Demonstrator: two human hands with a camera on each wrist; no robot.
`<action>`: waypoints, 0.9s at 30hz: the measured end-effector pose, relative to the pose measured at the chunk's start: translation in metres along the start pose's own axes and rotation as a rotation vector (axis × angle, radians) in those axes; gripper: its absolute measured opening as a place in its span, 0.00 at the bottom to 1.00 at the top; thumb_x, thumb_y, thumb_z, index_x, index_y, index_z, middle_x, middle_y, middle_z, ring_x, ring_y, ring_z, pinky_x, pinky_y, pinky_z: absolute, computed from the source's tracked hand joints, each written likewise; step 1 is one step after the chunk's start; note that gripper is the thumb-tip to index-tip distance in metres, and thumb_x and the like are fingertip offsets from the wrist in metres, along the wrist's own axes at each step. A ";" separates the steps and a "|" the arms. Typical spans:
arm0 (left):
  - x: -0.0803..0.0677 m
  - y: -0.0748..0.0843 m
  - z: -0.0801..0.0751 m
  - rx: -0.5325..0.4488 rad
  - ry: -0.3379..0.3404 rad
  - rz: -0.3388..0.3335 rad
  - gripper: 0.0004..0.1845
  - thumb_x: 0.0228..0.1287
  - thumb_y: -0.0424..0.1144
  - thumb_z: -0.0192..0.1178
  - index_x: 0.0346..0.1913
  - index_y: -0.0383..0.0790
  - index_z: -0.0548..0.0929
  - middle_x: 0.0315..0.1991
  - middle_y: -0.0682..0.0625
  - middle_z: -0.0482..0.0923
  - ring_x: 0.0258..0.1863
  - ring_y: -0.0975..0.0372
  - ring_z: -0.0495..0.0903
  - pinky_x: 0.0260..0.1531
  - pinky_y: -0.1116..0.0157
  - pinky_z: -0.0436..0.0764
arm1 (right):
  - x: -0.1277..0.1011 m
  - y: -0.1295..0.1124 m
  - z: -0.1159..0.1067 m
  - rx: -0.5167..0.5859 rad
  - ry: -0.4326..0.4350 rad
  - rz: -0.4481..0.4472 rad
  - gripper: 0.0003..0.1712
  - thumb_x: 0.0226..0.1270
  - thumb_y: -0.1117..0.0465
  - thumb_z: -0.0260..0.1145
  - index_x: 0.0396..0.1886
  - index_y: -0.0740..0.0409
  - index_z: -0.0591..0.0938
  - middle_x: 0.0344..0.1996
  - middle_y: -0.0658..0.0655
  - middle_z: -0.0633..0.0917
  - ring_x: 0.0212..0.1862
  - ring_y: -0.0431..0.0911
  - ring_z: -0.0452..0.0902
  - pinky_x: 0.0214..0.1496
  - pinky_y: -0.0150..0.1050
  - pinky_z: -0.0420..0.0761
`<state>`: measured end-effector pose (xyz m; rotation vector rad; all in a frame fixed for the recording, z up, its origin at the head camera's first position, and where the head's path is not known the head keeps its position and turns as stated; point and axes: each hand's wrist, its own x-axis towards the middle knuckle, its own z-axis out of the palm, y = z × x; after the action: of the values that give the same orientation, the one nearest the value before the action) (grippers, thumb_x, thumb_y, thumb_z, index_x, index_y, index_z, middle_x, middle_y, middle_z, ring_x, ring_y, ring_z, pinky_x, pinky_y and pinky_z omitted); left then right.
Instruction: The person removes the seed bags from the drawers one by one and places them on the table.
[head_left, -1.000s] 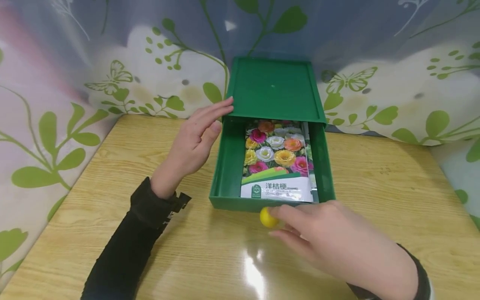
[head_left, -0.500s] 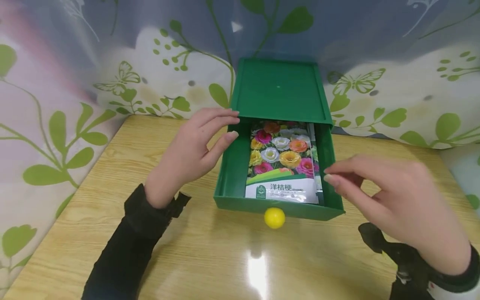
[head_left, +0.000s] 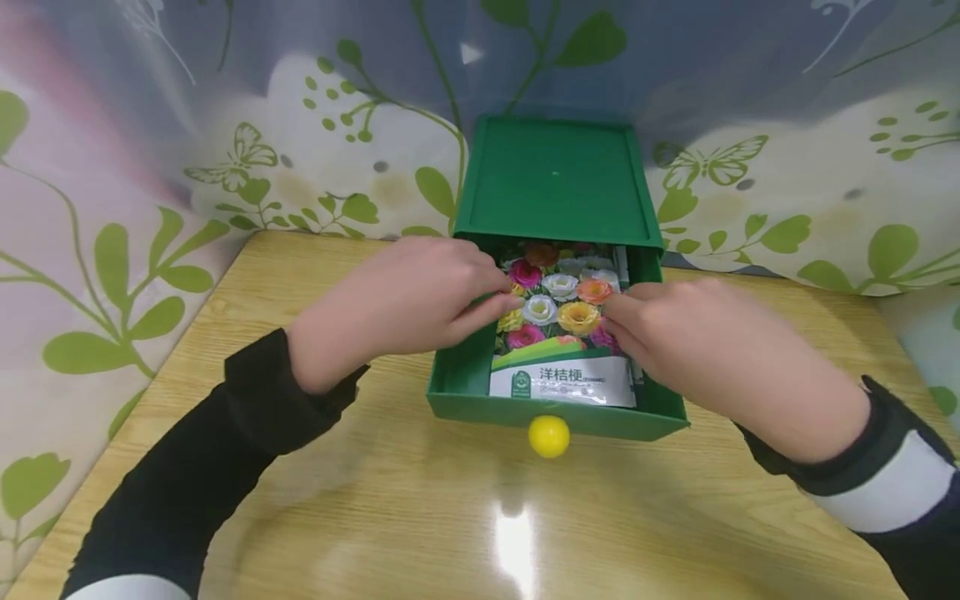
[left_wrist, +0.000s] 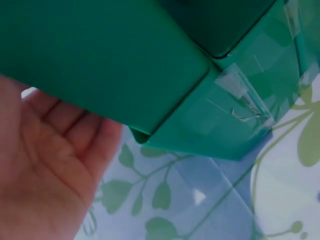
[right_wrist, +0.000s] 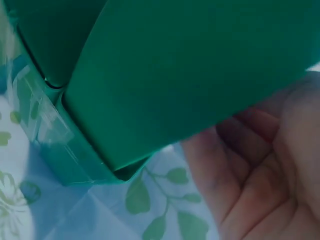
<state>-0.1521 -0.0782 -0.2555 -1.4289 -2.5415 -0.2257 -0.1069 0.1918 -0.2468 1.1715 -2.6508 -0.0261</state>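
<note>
A green drawer (head_left: 457,367) stands pulled out of its green housing (head_left: 555,179) on the wooden table, with a yellow knob (head_left: 549,436) on its front. Inside lies a seed packet (head_left: 558,350) printed with flowers. My left hand (head_left: 504,302) reaches over the drawer's left wall, and its curled fingertips pinch the packet's left edge. On the other side, my right hand (head_left: 613,312) reaches in and pinches the packet's right edge. Each wrist view shows a palm, left hand (left_wrist: 50,165) and right hand (right_wrist: 260,165), beside the green drawer wall (left_wrist: 100,55), with the fingertips hidden behind it.
The wooden table (head_left: 375,500) has a glossy top with a light glare near its front. A floral plastic sheet (head_left: 225,125) hangs close behind and to both sides of the housing. Strips of clear tape (left_wrist: 240,95) hold the housing's corner.
Both hands have moved into the drawer onto the packet. The right hand left the yellow knob and came up over the right wall; the left hand left the housing's edge.
</note>
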 end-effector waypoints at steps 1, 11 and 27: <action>0.002 0.000 0.000 0.012 -0.035 -0.009 0.16 0.76 0.47 0.55 0.29 0.46 0.83 0.24 0.54 0.75 0.26 0.62 0.75 0.30 0.62 0.75 | 0.003 -0.002 0.000 -0.028 -0.028 -0.002 0.08 0.62 0.65 0.73 0.29 0.57 0.80 0.17 0.48 0.72 0.17 0.40 0.67 0.18 0.37 0.70; 0.011 0.004 -0.002 0.107 -0.237 -0.030 0.27 0.75 0.54 0.55 0.15 0.50 0.74 0.11 0.55 0.65 0.14 0.62 0.68 0.25 0.63 0.67 | 0.017 -0.017 0.003 -0.194 -0.133 0.033 0.18 0.65 0.61 0.72 0.50 0.68 0.82 0.12 0.51 0.68 0.10 0.41 0.61 0.11 0.35 0.62; 0.014 0.002 0.000 0.077 -0.226 -0.039 0.25 0.74 0.52 0.57 0.16 0.48 0.73 0.12 0.55 0.62 0.15 0.62 0.68 0.24 0.63 0.63 | 0.015 -0.011 0.011 -0.089 -0.175 0.071 0.08 0.63 0.71 0.67 0.42 0.62 0.81 0.15 0.51 0.70 0.14 0.42 0.64 0.12 0.35 0.63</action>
<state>-0.1573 -0.0660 -0.2518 -1.4513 -2.7240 0.0304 -0.1108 0.1726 -0.2552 1.0920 -2.8083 -0.2418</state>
